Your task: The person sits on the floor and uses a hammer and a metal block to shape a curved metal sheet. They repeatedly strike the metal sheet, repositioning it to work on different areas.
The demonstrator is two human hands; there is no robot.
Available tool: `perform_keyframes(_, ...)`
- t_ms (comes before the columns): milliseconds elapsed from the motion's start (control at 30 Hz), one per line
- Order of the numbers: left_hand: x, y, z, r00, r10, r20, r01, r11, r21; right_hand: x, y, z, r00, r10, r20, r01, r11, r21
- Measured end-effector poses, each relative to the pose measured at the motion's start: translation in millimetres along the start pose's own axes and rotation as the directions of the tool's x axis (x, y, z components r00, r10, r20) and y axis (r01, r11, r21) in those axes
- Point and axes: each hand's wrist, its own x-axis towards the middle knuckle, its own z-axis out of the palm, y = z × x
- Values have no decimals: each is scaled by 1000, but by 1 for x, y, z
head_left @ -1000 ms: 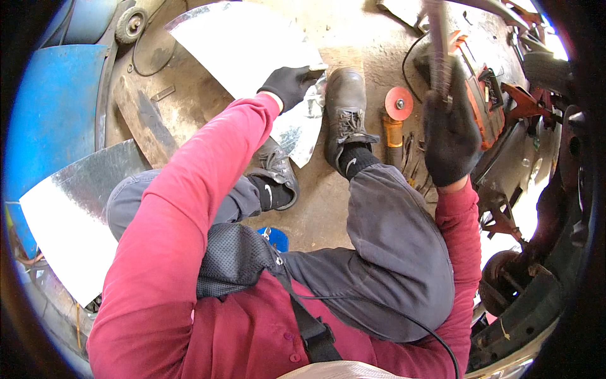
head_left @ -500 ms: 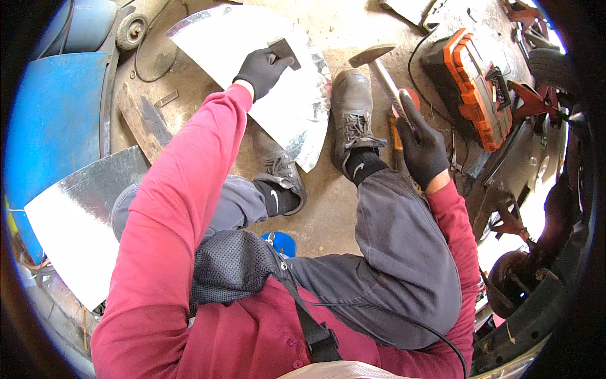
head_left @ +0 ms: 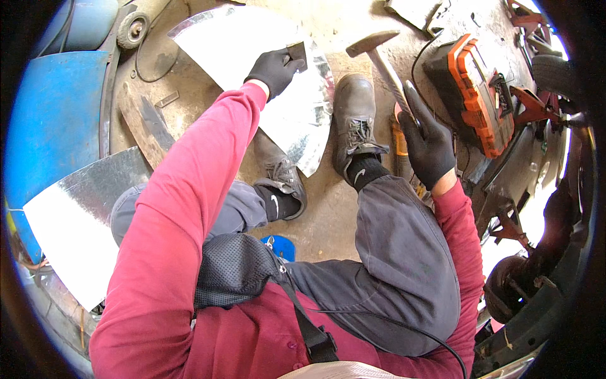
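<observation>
My left hand, in a black glove, is closed on a small dark flat-faced metal block over a fan-shaped sheet of shiny metal. Whether the block touches the sheet I cannot tell. Small dents or creases run along the sheet's curved right edge, beside my boot. My right hand, gloved too, grips a hammer by its handle. The hammer head is raised, above and to the right of the boot's toe, apart from the sheet.
An orange and black toolbox stands at the right, with red metal stands beyond it. A tool with an orange handle lies by my right boot. At the left are another metal sheet, a blue panel and a small wheel.
My left hand and the block have shifted right and slightly down over the sheet. The hammer head has risen a little, and my right hand has moved slightly down and right.
</observation>
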Motion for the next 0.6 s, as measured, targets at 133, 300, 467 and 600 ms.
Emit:
perform_keyframes(133,7,0,10,1000,15,11,-15,1000,-8,18,-13,-4,998,-57,-14,58,997,47)
perform_keyframes(300,0,22,9,1000,-27,15,26,997,68,46,-66,-39,990,-43,-132,54,995,83)
perform_keyframes(467,5,33,11,998,21,58,-30,988,155,31,-19,-2,962,-272,-20,257,929,-265)
perform_keyframes(600,3,12,17,997,56,-50,-52,996,71,34,-32,25,959,146,241,-56,937,-345)
